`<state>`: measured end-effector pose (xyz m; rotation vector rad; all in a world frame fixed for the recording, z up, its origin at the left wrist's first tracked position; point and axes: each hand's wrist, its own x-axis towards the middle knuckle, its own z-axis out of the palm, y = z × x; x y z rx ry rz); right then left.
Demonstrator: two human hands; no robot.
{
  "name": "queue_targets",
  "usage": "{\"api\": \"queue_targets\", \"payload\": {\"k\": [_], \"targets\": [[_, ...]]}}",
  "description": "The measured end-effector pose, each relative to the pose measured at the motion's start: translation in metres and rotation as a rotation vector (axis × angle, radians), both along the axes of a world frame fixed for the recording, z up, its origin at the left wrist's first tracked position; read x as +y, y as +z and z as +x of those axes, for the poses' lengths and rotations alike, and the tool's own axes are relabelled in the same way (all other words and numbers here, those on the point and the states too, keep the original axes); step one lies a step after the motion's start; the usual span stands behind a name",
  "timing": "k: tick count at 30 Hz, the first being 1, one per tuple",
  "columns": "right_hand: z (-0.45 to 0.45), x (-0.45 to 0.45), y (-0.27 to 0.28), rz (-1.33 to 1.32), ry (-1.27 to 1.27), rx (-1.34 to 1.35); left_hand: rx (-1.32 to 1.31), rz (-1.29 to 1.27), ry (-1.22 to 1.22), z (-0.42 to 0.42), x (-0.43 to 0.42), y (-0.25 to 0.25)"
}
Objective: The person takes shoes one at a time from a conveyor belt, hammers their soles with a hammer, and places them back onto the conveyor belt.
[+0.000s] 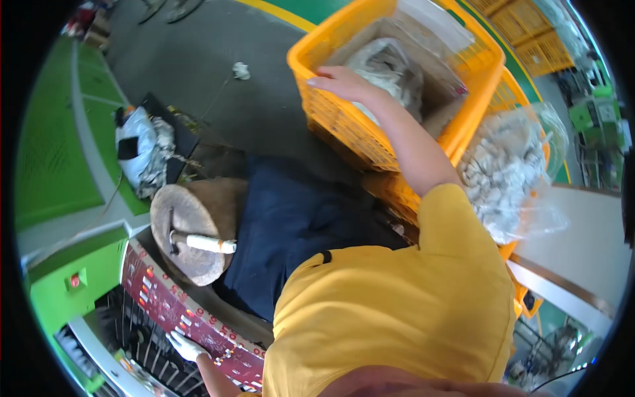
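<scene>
My right hand, bare, lies over the rim of a yellow crate, its fingers stretched toward the near left corner. Inside the crate are a cardboard lining and a clear plastic bag with pale contents. At the lower left my left hand, in a white glove, has its fingers extended at the edge of a maroon printed panel. Nothing can be seen held in it. A hammer with a white-wrapped handle rests on a round wooden block beside my dark-clothed legs.
A bag of white pieces sits on another yellow crate at the right. Green machinery stands at the left, near a bluish plastic bag. Crumpled white material lies on the dark floor. More yellow crates are stacked behind.
</scene>
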<state>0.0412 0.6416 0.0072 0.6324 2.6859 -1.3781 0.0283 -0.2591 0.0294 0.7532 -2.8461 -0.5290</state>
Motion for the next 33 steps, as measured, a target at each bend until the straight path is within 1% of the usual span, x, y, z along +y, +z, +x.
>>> {"api": "queue_targets", "payload": {"k": [1,2,3,4,5,6,7,9,11,12,14,16,18,20,23,25,28,30,33], "targets": [[0.000,0.000,-0.001,0.017,-0.015,0.017,-0.034,-0.065,-0.048,0.002,0.009,0.010],[0.001,-0.002,-0.002,0.031,-0.020,0.036,-0.058,-0.038,-0.020,0.003,0.018,0.015],[-0.001,0.000,-0.007,0.019,-0.039,0.054,-0.043,-0.021,-0.033,0.002,0.011,0.010],[-0.002,0.000,-0.013,0.005,-0.059,0.066,-0.023,-0.046,-0.044,0.002,0.014,0.011],[-0.002,0.002,-0.018,-0.026,-0.058,0.086,-0.078,-0.099,-0.014,0.004,0.016,0.013],[-0.002,0.003,-0.022,-0.055,-0.063,0.100,-0.107,-0.090,0.028,0.004,0.028,0.020],[-0.004,0.005,-0.024,-0.057,-0.029,0.107,-0.084,-0.032,0.030,0.003,0.027,0.020],[-0.003,0.009,-0.029,-0.081,-0.050,0.128,0.061,0.025,-0.060,0.002,0.003,0.000],[0.000,0.009,-0.033,-0.079,-0.044,0.140,0.105,0.101,-0.063,0.002,0.010,0.003],[-0.003,0.010,-0.032,-0.076,-0.059,0.156,0.058,0.123,-0.027,0.003,0.016,0.008],[-0.003,0.013,-0.029,-0.035,-0.016,0.154,0.099,0.103,-0.026,0.004,0.013,0.004],[-0.001,0.009,-0.031,-0.036,-0.044,0.219,0.128,0.082,0.012,0.005,0.022,0.006],[-0.003,0.014,-0.038,-0.037,-0.029,0.209,0.121,0.058,0.024,0.003,0.015,0.002],[-0.002,0.008,-0.029,-0.029,-0.032,0.221,0.078,0.020,0.048,0.005,0.020,0.008],[0.000,0.010,-0.026,-0.020,-0.042,0.191,0.113,0.065,0.051,0.007,0.023,0.009],[0.000,0.006,-0.024,-0.022,-0.039,0.180,0.129,0.044,0.044,0.007,0.023,0.009],[-0.002,-0.003,-0.013,0.047,-0.045,0.184,0.116,0.032,0.046,0.009,0.022,0.009],[0.000,-0.005,-0.013,0.169,-0.031,0.208,0.096,0.012,0.051,0.008,0.023,0.011],[0.002,-0.007,-0.007,0.169,-0.030,0.186,0.080,0.002,0.036,0.008,0.022,0.008]]}}
